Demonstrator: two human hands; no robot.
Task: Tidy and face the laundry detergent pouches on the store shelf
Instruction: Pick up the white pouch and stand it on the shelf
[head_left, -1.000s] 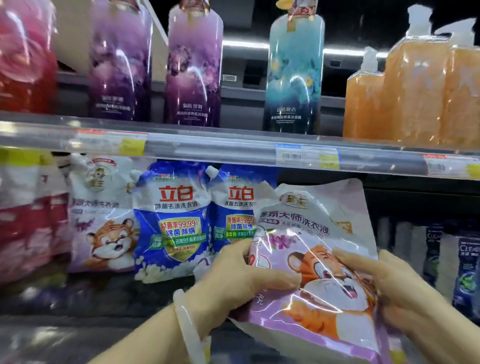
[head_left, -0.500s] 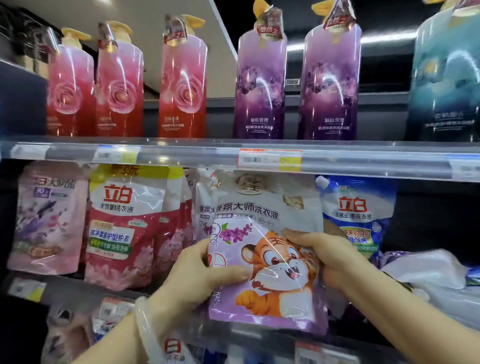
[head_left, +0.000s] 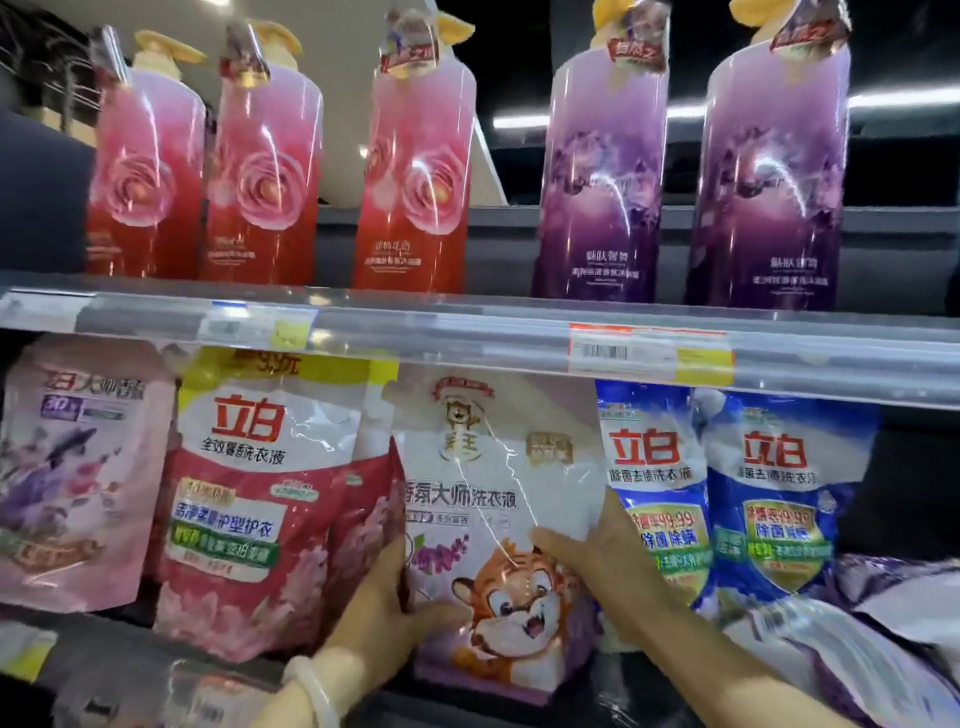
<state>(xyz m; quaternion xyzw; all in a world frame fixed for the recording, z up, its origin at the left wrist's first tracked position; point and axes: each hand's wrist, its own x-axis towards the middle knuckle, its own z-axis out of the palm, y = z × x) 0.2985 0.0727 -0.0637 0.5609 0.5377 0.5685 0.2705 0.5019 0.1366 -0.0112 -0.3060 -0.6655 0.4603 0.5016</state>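
Between red pouch (head_left: 249, 509) at left and blue pouches (head_left: 654, 493) at right: lilac-and-white tiger pouch (head_left: 498, 519), cartoon cub facing out, upright under the price rail (head_left: 467, 338). Now set back into the row, no longer held out in front. Left hand (head_left: 384, 623) gripping its lower left edge, thumb across the front; right hand (head_left: 608, 561) pinching its right edge.

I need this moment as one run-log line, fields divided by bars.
tiger pouch: upright, front out, between red pouch and blue pouch | left hand: grips its left edge | right hand: holds its right edge
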